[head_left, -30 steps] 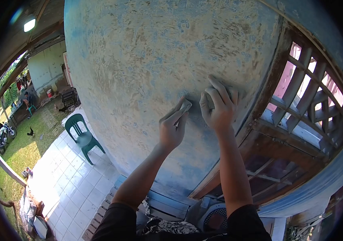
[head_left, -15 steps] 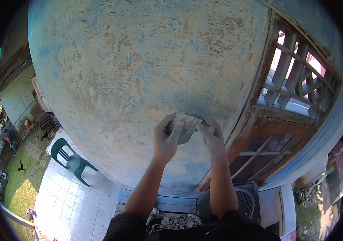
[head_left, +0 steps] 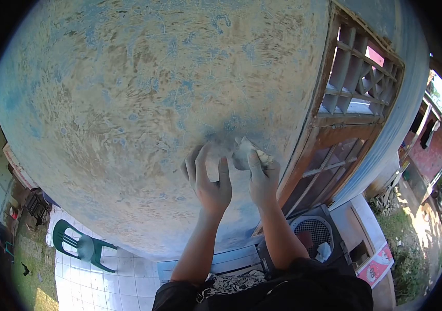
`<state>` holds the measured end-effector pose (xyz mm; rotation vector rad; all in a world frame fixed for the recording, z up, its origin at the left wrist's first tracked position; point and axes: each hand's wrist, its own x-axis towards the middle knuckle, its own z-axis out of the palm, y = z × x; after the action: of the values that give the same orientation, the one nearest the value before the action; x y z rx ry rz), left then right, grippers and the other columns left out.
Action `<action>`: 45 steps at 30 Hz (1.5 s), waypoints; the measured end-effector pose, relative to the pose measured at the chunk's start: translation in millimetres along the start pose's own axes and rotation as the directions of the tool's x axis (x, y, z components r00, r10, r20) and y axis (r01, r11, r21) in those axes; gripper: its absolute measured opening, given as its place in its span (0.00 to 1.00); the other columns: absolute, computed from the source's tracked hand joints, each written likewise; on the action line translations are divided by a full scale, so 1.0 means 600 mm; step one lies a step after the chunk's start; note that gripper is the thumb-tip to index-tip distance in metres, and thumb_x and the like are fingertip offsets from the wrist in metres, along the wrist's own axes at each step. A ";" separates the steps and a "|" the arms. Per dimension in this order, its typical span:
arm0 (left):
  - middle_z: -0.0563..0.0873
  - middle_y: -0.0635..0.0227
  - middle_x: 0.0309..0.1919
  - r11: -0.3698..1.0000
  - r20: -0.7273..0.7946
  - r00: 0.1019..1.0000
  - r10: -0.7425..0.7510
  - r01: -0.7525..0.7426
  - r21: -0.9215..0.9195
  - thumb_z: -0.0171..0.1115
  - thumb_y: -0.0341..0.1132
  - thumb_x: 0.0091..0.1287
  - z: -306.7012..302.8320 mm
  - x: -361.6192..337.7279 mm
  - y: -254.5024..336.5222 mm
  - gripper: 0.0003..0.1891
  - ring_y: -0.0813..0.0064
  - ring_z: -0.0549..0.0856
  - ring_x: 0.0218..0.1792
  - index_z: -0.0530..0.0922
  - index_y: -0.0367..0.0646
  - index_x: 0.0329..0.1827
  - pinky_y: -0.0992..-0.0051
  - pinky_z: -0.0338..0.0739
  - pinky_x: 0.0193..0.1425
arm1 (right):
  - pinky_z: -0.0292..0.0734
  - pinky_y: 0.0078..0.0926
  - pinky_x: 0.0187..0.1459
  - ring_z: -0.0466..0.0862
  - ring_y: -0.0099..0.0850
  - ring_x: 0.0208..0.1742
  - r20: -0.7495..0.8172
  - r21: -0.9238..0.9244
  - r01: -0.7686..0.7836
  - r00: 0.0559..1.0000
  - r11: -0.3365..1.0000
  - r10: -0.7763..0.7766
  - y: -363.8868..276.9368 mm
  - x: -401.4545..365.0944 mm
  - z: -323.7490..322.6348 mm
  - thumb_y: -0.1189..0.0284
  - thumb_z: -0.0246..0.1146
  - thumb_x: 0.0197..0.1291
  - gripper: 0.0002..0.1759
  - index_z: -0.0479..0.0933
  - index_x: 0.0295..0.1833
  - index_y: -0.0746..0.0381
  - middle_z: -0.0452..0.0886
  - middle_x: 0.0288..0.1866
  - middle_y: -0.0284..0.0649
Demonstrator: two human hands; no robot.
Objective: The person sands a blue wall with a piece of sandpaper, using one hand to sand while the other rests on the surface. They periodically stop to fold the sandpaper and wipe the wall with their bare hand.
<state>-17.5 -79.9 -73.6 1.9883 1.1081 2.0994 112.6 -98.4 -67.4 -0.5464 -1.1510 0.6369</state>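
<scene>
Between the thumb and fingers of my right hand (head_left: 263,179) is a folded, dusty piece of sandpaper (head_left: 245,157), grey with a pale torn edge, held up close to the wall. My left hand (head_left: 208,179) is empty beside it, thumb and fingers apart, its fingertips near the wall surface. Grey dust coats both hands. The painted wall (head_left: 143,119) has patchy beige and blue areas with many scratches, and a darker smudge shows just above my hands.
To the right are a wooden lattice vent (head_left: 360,72) and a brown window frame (head_left: 342,137). Below stands a dark speaker-like box (head_left: 311,228) with a mesh front. A green plastic chair (head_left: 94,254) is at lower left on white floor tiles (head_left: 133,280).
My left hand has let go of the sandpaper and moved slightly left, its fingers spreading. My right hand keeps the sandpaper. The view has turned toward the right.
</scene>
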 end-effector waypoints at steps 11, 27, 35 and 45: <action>0.51 0.38 0.90 0.884 0.249 0.968 0.044 -0.154 0.442 0.66 0.61 0.76 -0.004 -0.012 -0.136 0.43 0.24 0.38 0.88 0.65 0.53 0.90 0.22 0.29 0.82 | 0.67 0.43 0.71 0.80 0.44 0.62 -0.002 -0.971 0.171 0.698 0.170 -0.716 -0.003 0.085 0.028 0.77 0.68 0.68 0.20 0.92 0.63 0.51 0.84 0.64 0.42; 0.46 0.30 0.89 0.815 0.202 0.974 0.101 -0.197 0.544 0.68 0.65 0.72 -0.001 -0.022 -0.145 0.50 0.19 0.33 0.86 0.65 0.42 0.88 0.20 0.27 0.81 | 0.60 0.48 0.75 0.76 0.47 0.81 0.035 -0.960 0.227 0.684 0.166 -0.729 0.084 0.077 0.033 0.72 0.70 0.71 0.17 0.90 0.63 0.55 0.79 0.80 0.46; 0.41 0.27 0.88 0.773 0.247 0.964 0.101 -0.232 0.590 0.68 0.64 0.73 -0.007 -0.019 -0.140 0.55 0.22 0.30 0.87 0.55 0.36 0.90 0.24 0.25 0.82 | 0.59 0.48 0.76 0.75 0.50 0.81 0.077 -0.948 0.281 0.653 0.146 -0.754 0.083 0.104 0.033 0.73 0.69 0.71 0.16 0.90 0.62 0.60 0.83 0.76 0.47; 0.49 0.27 0.87 0.825 0.210 0.972 0.102 -0.200 0.528 0.69 0.64 0.72 -0.002 -0.023 -0.148 0.50 0.17 0.36 0.86 0.65 0.41 0.88 0.18 0.28 0.79 | 0.55 0.54 0.81 0.72 0.53 0.84 0.159 -0.938 0.326 0.711 0.121 -0.685 0.114 0.064 -0.008 0.76 0.66 0.71 0.17 0.89 0.63 0.62 0.82 0.77 0.46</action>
<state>-54.4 -21.3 -131.0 2.5161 1.7164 1.7489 115.7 -23.5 -90.8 -1.1044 -1.2026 -0.8969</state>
